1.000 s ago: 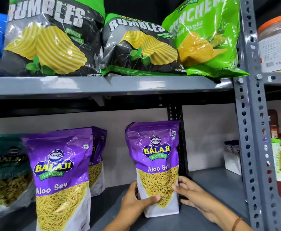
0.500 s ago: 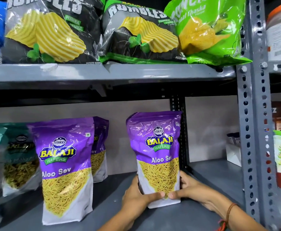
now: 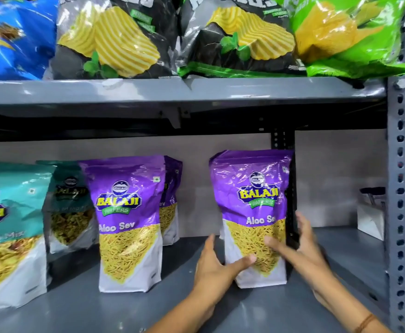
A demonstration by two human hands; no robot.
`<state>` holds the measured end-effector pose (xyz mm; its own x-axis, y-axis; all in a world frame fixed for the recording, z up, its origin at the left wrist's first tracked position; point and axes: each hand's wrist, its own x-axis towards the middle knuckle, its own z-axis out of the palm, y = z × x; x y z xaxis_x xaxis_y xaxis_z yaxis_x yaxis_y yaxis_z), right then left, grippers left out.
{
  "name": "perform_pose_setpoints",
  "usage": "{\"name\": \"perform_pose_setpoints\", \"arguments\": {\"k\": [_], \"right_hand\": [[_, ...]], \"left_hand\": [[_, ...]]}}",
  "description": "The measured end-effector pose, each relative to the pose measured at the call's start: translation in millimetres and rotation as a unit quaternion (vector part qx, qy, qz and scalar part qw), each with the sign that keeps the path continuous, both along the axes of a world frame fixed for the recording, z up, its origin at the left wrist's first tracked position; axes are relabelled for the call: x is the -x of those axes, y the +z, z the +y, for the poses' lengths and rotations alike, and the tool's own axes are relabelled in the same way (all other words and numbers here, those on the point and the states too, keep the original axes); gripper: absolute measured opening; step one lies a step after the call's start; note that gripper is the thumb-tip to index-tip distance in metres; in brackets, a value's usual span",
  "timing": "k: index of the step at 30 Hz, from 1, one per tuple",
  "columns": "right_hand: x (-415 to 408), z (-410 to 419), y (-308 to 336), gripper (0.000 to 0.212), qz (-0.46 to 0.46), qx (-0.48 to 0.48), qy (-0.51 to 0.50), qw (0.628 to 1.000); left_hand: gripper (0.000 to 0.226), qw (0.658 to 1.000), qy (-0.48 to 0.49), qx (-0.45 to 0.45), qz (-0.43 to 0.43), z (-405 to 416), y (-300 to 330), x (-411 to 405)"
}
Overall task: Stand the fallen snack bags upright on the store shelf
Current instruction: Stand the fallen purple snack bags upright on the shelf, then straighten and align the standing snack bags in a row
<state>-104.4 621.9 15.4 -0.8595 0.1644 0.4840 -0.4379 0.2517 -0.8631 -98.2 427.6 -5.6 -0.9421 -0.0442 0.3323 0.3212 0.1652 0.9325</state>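
A purple Aloo Sev bag (image 3: 252, 203) stands upright on the lower grey shelf (image 3: 340, 255), near the dark rear post. My left hand (image 3: 214, 265) is at its lower left and my right hand (image 3: 304, 251) at its lower right. Both thumbs rest on the bag's front. The fingers are spread, with a small gap to the bag's sides. Further left, another purple Aloo Sev bag (image 3: 129, 219) stands upright, with a third purple bag (image 3: 171, 200) partly hidden behind it. Two teal mix bags (image 3: 9, 227) (image 3: 69, 205) stand at the far left.
The upper shelf (image 3: 196, 90) holds blue, black and green chip bags (image 3: 115, 37). A perforated grey upright (image 3: 400, 188) borders the right side. A white box (image 3: 370, 217) sits at the back right of the lower shelf.
Both hands have loosened from a firm hold on the bag's lower sides; the fingers now stand off it. The view has shifted so that more of the left bags show.
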Motion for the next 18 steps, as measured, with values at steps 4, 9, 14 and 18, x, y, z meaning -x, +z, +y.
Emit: {"name": "perform_pose_setpoints", "arguments": {"k": [4,9,14,18], "right_hand": [[-37.0,-61.1,15.3,0.076,0.258,-0.056,-0.144,0.954],[-43.8,-218.8,15.0,0.073,0.174,-0.155,0.035,0.972],[-0.3,-242.2,-12.7,0.114,-0.089,-0.116,0.207,0.967],[9.2,-239.8,-28.5,0.105,-0.138,-0.073,0.241,0.958]], "left_hand": [[0.106,0.965,0.165,0.002,0.206,-52.5,25.0,-36.3],[0.123,0.908,0.312,0.036,0.276,-211.0,29.9,-48.0],[0.153,0.990,0.124,0.059,0.040,-258.0,-20.8,-13.9],[0.133,0.996,-0.032,0.063,-0.048,-265.6,-29.8,7.4]]}}
